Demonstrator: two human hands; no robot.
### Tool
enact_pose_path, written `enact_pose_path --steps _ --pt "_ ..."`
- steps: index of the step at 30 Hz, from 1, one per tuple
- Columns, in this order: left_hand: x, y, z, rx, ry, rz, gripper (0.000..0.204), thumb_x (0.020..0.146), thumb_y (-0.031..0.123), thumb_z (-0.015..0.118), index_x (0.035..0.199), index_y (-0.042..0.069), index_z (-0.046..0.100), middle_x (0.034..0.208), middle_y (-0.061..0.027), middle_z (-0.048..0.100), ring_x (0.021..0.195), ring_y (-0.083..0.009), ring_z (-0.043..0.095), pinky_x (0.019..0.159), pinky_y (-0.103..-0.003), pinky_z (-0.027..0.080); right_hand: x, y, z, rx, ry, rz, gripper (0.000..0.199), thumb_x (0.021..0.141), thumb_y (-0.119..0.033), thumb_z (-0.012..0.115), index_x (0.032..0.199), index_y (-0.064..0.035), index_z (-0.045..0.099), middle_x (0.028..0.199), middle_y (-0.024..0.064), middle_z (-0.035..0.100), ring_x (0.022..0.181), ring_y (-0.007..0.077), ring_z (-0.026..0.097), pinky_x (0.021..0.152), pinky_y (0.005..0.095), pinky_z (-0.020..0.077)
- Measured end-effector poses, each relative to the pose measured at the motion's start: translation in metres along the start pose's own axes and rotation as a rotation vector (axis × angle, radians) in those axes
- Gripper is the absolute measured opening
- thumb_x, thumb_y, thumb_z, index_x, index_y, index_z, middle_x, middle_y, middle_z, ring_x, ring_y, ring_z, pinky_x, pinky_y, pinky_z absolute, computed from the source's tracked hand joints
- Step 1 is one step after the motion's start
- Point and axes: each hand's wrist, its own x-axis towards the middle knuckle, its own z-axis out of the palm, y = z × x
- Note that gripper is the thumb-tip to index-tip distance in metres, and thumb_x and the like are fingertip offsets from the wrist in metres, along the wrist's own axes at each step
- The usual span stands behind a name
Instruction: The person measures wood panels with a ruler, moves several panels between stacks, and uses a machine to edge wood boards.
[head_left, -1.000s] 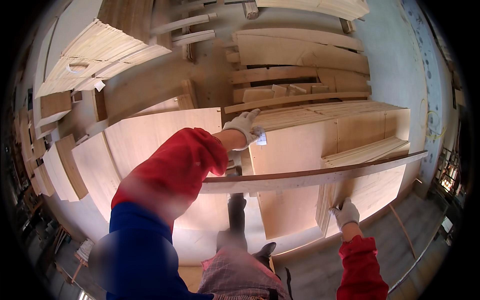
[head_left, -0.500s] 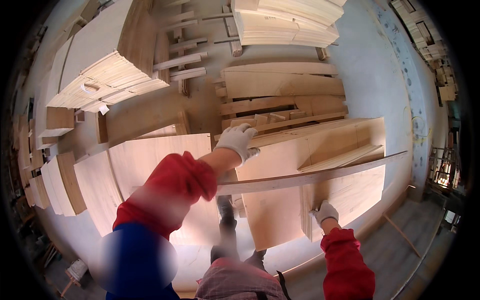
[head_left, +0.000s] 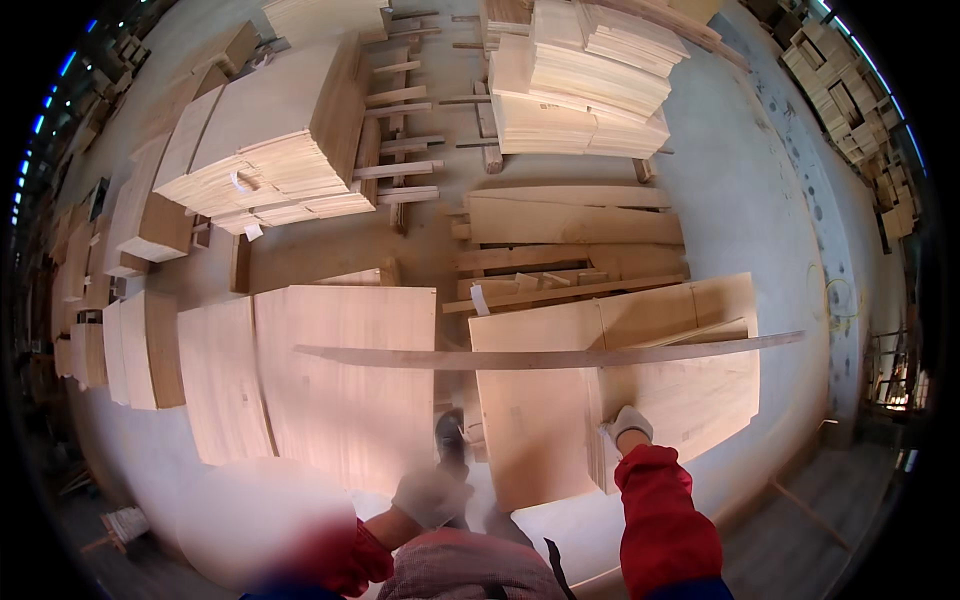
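Note:
My right hand [head_left: 630, 426], in a pale glove, is closed at the left edge of the upper wooden panel [head_left: 690, 400] on the right-hand stack. Its fingertips are partly hidden. Low in the view, close to my body, my left hand [head_left: 432, 496] is gloved and smeared by motion, so its fingers cannot be made out. A long, narrow wooden strip [head_left: 550, 358] lies across the right stack and reaches over the left stack of panels [head_left: 345, 380]. Beneath my right hand's panel, a wider board [head_left: 535, 430] shows on the left.
A narrow gap with my foot [head_left: 451, 436] in it separates the two near stacks. Beyond them lie loose boards [head_left: 570, 215], a tall panel stack [head_left: 270, 120] at far left and another panel pile [head_left: 580, 90]. A white tag [head_left: 479, 299] stands at the right stack's far corner.
My left hand has drawn back from the right stack's far corner toward my body, uncovering the white tag. My right hand stays at the panel edge. The view has tilted up.

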Motion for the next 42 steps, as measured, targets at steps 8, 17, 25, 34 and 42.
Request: enact_pose_path --steps 8,17,25,34,42 --pt "-0.128 0.022 0.057 0.012 0.344 -0.137 0.036 0.076 0.021 0.062 0.05 0.002 0.047 0.049 -0.0139 0.045 0.044 -0.0274 0.045 0.042 -0.036 0.034 -0.028 0.014 0.023 0.259 0.374 -0.144 0.037 0.07 -0.036 0.066 0.085 -0.0037 0.058 0.09 0.0168 0.062 0.087 0.0349 0.059 0.074 0.0407 0.0469" --pt "-0.239 0.047 0.094 0.084 0.607 -0.143 0.031 0.076 0.019 0.062 0.053 0.003 0.049 0.05 -0.0144 0.045 0.045 -0.0289 0.045 0.043 -0.036 0.036 -0.079 0.092 0.111 0.413 0.304 -0.519 0.026 0.079 -0.03 0.057 0.083 -0.0058 0.063 0.08 0.0188 0.062 0.078 0.034 0.06 0.069 0.0413 0.0464" --pt "-0.322 0.037 0.056 0.188 0.661 -0.042 0.012 0.076 0.013 0.059 0.07 0.003 0.056 0.061 -0.0113 0.052 0.051 -0.0287 0.049 0.046 -0.035 0.041 -0.149 0.155 0.241 0.085 -0.015 -0.424 0.038 0.078 -0.04 0.05 0.084 -0.006 0.065 0.086 0.019 0.062 0.085 0.0347 0.059 0.077 0.0418 0.045" --pt "-0.501 -0.046 -0.009 0.232 0.84 -0.068 0.007 0.076 0.008 0.057 0.073 0.002 0.056 0.068 -0.0119 0.055 0.063 -0.027 0.056 0.056 -0.034 0.045 -0.156 0.065 0.343 0.045 -0.053 -0.539 0.03 0.084 -0.031 0.05 0.075 -0.0038 0.059 0.058 0.007 0.056 0.048 0.0172 0.054 0.044 0.0314 0.0432" --pt "-0.751 -0.156 -0.1 0.186 1.327 -0.683 0.017 0.079 -0.003 0.051 0.095 0.001 0.053 0.077 -0.0031 0.052 0.069 -0.01 0.051 0.063 -0.024 0.044 -0.313 -0.176 0.385 -0.161 0.094 -0.878 0.02 0.074 -0.023 0.057 0.077 -0.0041 0.062 0.065 0.0112 0.06 0.052 0.019 0.057 0.05 0.0329 0.0457"
